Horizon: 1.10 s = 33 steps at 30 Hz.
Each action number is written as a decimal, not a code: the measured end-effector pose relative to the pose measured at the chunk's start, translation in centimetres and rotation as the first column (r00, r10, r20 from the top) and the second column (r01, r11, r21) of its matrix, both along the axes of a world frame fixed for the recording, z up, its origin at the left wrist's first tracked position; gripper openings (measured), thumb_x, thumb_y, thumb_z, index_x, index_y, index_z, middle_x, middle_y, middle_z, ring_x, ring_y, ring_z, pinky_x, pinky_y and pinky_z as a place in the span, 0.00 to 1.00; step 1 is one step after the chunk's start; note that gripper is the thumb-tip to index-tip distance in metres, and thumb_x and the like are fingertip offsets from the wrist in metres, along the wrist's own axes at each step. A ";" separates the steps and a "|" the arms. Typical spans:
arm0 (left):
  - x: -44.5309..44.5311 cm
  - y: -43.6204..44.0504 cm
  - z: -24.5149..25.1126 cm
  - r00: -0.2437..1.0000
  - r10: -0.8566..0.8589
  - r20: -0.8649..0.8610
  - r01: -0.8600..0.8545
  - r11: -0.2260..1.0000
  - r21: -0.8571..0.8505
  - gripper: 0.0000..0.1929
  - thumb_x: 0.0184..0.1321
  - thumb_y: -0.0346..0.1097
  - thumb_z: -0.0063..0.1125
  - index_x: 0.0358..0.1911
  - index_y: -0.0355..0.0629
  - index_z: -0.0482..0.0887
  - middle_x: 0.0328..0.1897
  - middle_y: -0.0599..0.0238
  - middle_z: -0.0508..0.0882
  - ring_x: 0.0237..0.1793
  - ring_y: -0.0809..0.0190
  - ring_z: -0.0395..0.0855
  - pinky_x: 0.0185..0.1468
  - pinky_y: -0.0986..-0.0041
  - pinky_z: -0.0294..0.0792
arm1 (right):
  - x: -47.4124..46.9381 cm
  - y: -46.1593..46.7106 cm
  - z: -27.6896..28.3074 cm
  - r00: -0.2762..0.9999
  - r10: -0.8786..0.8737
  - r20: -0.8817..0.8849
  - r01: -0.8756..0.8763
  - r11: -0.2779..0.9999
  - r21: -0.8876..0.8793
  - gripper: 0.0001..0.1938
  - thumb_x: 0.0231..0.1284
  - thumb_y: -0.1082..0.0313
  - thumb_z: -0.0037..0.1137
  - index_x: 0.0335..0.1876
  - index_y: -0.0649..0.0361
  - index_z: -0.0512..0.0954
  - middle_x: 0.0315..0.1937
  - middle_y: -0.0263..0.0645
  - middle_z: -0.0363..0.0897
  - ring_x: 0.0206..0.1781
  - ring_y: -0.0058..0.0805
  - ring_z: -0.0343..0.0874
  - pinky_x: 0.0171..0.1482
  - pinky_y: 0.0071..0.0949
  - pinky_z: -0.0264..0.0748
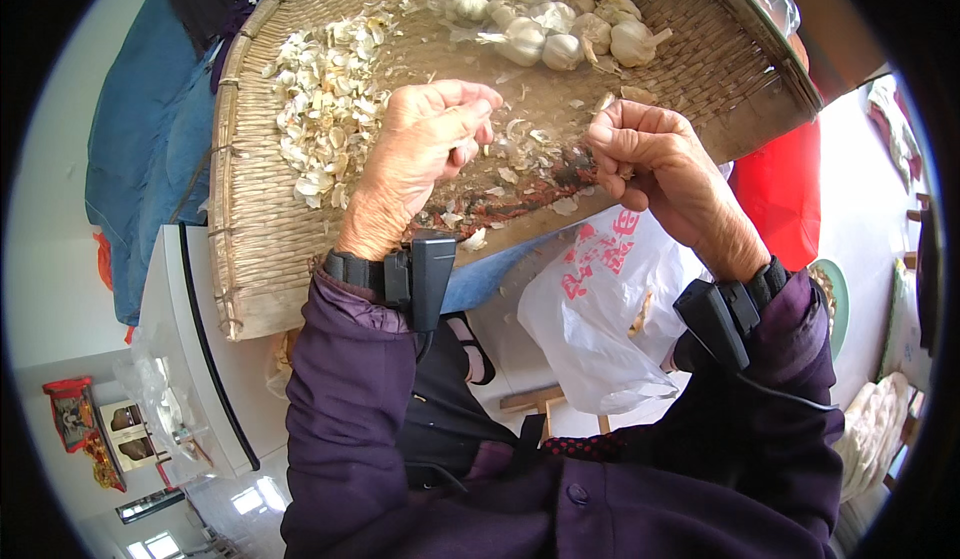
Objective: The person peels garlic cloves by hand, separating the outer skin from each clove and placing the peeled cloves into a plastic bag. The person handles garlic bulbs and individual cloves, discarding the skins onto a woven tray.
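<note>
My left hand [427, 128] hovers over a shallow woven basket tray [247, 214], fingers bent and thumb close to the index finger. Whether anything is between them cannot be told. Beside it on the left lies a heap of garlic cloves and papery skins [330, 116]. My right hand [649, 146] is over the tray's near right part, thumb and index finger pinched together. A small pale garlic piece [605, 101] shows at those fingertips, mostly hidden by them. Several whole garlic bulbs [559, 19] are piled at the tray's far side. Loose skin flakes [517, 154] lie between my hands.
A white plastic bag [600, 319] with red print hangs below the tray's near edge. Right of it are a red bag [784, 191] and a pale green basin [840, 304]. A white cabinet [202, 364] stands at left, near a blue cloth [150, 146].
</note>
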State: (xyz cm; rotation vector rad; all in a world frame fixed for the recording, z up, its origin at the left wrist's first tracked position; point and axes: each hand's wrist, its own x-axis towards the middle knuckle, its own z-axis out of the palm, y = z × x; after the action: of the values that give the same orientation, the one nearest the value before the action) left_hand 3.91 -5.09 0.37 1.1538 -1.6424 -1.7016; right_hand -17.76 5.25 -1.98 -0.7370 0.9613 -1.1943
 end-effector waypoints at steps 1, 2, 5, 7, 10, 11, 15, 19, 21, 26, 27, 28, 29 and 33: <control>0.2 -0.2 0.0 0.997 -0.015 -0.078 0.018 0.999 0.035 0.12 0.66 0.33 0.54 0.45 0.30 0.80 0.27 0.66 0.80 0.17 0.78 0.69 0.16 0.90 0.55 | 0.0 0.0 0.0 1.000 0.002 0.005 -0.002 1.000 0.001 0.08 0.63 0.67 0.56 0.32 0.62 0.73 0.20 0.33 0.74 0.16 0.14 0.66 0.19 0.13 0.60; 0.4 -0.5 0.1 0.987 -0.028 -0.157 0.039 0.997 0.069 0.12 0.67 0.33 0.52 0.46 0.29 0.78 0.28 0.65 0.80 0.17 0.79 0.69 0.15 0.91 0.54 | 0.0 0.0 0.0 1.000 0.001 0.000 -0.001 1.000 0.011 0.08 0.63 0.68 0.56 0.32 0.62 0.73 0.20 0.33 0.74 0.16 0.14 0.66 0.19 0.13 0.60; 0.8 -1.0 0.3 0.941 -0.059 -0.334 0.124 0.976 0.177 0.16 0.70 0.33 0.47 0.51 0.24 0.72 0.34 0.58 0.78 0.23 0.76 0.72 0.16 0.90 0.56 | 0.1 -0.1 0.0 1.000 -0.002 0.031 0.002 1.000 0.015 0.08 0.64 0.68 0.56 0.32 0.62 0.73 0.20 0.33 0.73 0.16 0.15 0.66 0.19 0.13 0.60; 0.6 -0.9 0.1 0.912 -0.029 -0.410 0.137 0.962 0.236 0.17 0.70 0.34 0.46 0.52 0.23 0.71 0.36 0.55 0.78 0.27 0.73 0.74 0.17 0.89 0.58 | 0.2 -0.1 -0.1 0.999 -0.002 0.038 0.001 1.000 0.008 0.08 0.64 0.68 0.56 0.32 0.62 0.73 0.19 0.32 0.73 0.16 0.15 0.66 0.19 0.13 0.60; 0.5 -0.8 0.1 0.881 0.005 -0.472 0.161 0.937 0.309 0.19 0.71 0.35 0.44 0.54 0.22 0.69 0.40 0.50 0.77 0.31 0.68 0.76 0.18 0.88 0.61 | 0.4 -0.1 -0.1 0.999 0.005 0.045 -0.006 1.000 0.009 0.08 0.64 0.68 0.56 0.31 0.62 0.73 0.19 0.32 0.73 0.17 0.15 0.66 0.19 0.13 0.60; 0.5 -0.8 0.2 0.873 -0.002 -0.487 0.177 0.933 0.313 0.19 0.70 0.35 0.44 0.54 0.22 0.69 0.41 0.50 0.77 0.32 0.67 0.76 0.18 0.88 0.62 | 0.4 -0.2 -0.1 0.999 0.009 0.046 -0.009 1.000 0.011 0.08 0.64 0.68 0.56 0.31 0.61 0.73 0.19 0.32 0.73 0.17 0.15 0.66 0.19 0.13 0.60; 0.2 -0.3 0.5 0.881 0.027 -0.472 0.144 0.936 0.323 0.19 0.69 0.34 0.46 0.55 0.22 0.69 0.43 0.48 0.78 0.34 0.65 0.78 0.20 0.87 0.64 | 0.7 -0.2 -0.1 0.998 -0.004 0.059 0.003 1.000 0.016 0.08 0.64 0.67 0.56 0.31 0.61 0.73 0.19 0.32 0.73 0.17 0.15 0.67 0.18 0.13 0.60; -0.2 0.0 0.7 0.897 -0.013 -0.442 0.158 0.943 0.294 0.17 0.66 0.29 0.49 0.54 0.24 0.70 0.43 0.48 0.79 0.36 0.64 0.80 0.22 0.88 0.66 | 0.7 -0.2 -0.1 0.998 0.002 0.056 -0.004 0.999 0.033 0.09 0.64 0.67 0.56 0.31 0.61 0.73 0.19 0.34 0.73 0.16 0.15 0.66 0.18 0.13 0.60; -0.3 0.2 0.8 0.902 -0.030 -0.431 0.162 0.948 0.273 0.16 0.65 0.27 0.51 0.54 0.25 0.71 0.43 0.48 0.79 0.38 0.64 0.81 0.22 0.88 0.67 | 0.6 -0.2 -0.2 0.998 0.012 0.061 -0.014 0.999 0.034 0.09 0.64 0.67 0.56 0.31 0.61 0.73 0.19 0.34 0.74 0.15 0.15 0.66 0.18 0.13 0.60; -0.5 0.6 0.9 0.899 -0.098 -0.428 0.208 0.954 0.218 0.16 0.64 0.27 0.55 0.53 0.29 0.72 0.44 0.51 0.80 0.40 0.65 0.82 0.20 0.90 0.67 | 0.7 -0.2 -0.4 0.997 0.039 0.068 -0.041 0.999 0.032 0.08 0.64 0.67 0.57 0.32 0.62 0.74 0.19 0.34 0.74 0.16 0.15 0.68 0.18 0.13 0.61; -0.5 0.7 0.9 0.898 -0.112 -0.426 0.216 0.955 0.204 0.17 0.64 0.29 0.56 0.54 0.30 0.72 0.44 0.51 0.80 0.40 0.66 0.82 0.19 0.90 0.67 | 0.8 -0.2 -0.4 0.996 0.040 0.083 -0.043 0.998 0.037 0.08 0.63 0.67 0.57 0.32 0.62 0.74 0.19 0.34 0.74 0.17 0.16 0.69 0.18 0.13 0.62; -0.5 0.7 0.9 0.890 -0.132 -0.436 0.232 0.955 0.186 0.17 0.64 0.30 0.57 0.54 0.30 0.72 0.44 0.51 0.81 0.40 0.66 0.82 0.19 0.90 0.67 | 0.9 -0.2 -0.4 0.994 0.042 0.099 -0.046 0.998 0.043 0.08 0.63 0.67 0.57 0.32 0.63 0.74 0.20 0.34 0.74 0.17 0.16 0.69 0.18 0.13 0.62; -0.6 0.8 0.8 0.891 -0.127 -0.437 0.229 0.955 0.190 0.17 0.64 0.31 0.58 0.53 0.30 0.73 0.43 0.50 0.82 0.40 0.64 0.83 0.19 0.88 0.68 | 1.0 -0.2 -0.4 0.993 0.043 0.114 -0.049 0.998 0.048 0.08 0.63 0.67 0.57 0.32 0.63 0.74 0.20 0.34 0.74 0.18 0.16 0.70 0.18 0.13 0.62; -0.7 0.8 0.6 0.878 -0.121 -0.463 0.233 0.953 0.192 0.16 0.62 0.33 0.60 0.50 0.32 0.76 0.41 0.49 0.84 0.41 0.59 0.87 0.20 0.85 0.70 | 1.4 0.0 -0.3 0.988 0.056 0.147 -0.065 0.996 0.055 0.09 0.63 0.67 0.58 0.33 0.63 0.74 0.23 0.33 0.74 0.21 0.16 0.73 0.18 0.13 0.63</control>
State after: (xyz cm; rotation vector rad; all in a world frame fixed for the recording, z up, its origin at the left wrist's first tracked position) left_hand 3.21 -4.25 0.97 0.6458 -1.3077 -2.1423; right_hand -16.35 5.21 -2.32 -0.6194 0.8444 -1.1451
